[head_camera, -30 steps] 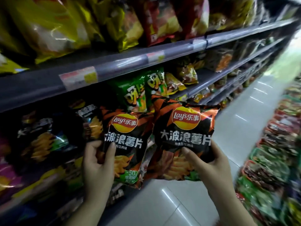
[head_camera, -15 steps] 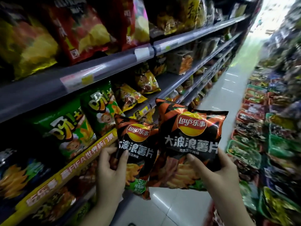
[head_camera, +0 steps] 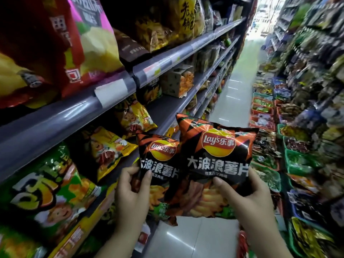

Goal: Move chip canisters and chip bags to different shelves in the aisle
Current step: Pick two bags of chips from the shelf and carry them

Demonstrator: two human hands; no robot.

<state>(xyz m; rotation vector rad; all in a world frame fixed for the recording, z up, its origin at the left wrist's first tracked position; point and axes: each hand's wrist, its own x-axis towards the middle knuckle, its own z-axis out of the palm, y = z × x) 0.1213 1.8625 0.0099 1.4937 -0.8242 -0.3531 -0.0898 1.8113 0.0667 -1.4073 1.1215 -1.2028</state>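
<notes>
Two Lay's bags carried along the snack aisle, one in each hand.

The left hand (head_camera: 133,190) was closed on the left chip bag (head_camera: 158,164) by its lower edge, thumb across the front; the right hand (head_camera: 249,194) gripped the right chip bag (head_camera: 217,164), which overlapped the first, both held clear of the shelves. Beyond them a bare stretch of grey shelf (head_camera: 165,110) lay beside a cardboard box (head_camera: 176,81). Placing them well likely meant shelving one bag at a time, upright, label forward, without squeezing the chips.
</notes>
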